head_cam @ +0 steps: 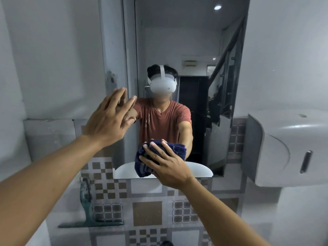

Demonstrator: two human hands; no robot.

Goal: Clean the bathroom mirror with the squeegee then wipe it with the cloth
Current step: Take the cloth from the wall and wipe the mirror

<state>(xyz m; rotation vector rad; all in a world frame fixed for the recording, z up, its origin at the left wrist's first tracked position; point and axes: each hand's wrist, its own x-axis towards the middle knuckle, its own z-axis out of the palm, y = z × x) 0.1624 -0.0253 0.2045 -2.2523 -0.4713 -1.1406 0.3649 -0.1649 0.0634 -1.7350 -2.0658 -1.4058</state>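
Below the mirror's (195, 41) lower left corner the squeegee (87, 210) stands blade-down against the tiled wall. It is out of both hands, which suggests the squeegee pass is done and the wiping is under way. The left hand (108, 119) is at the mirror's left edge with its fingers straight and spread and holds nothing. It looks like a brace against the glass, though I cannot tell whether it touches. Low on the mirror, near its bottom edge, the right hand (165, 162) lies with fingers spread over the bunched dark blue cloth (142, 166), pressing it flat to the glass so the whole wad rubs. Just right of the mirror a wall dispenser (284, 148) is mounted.
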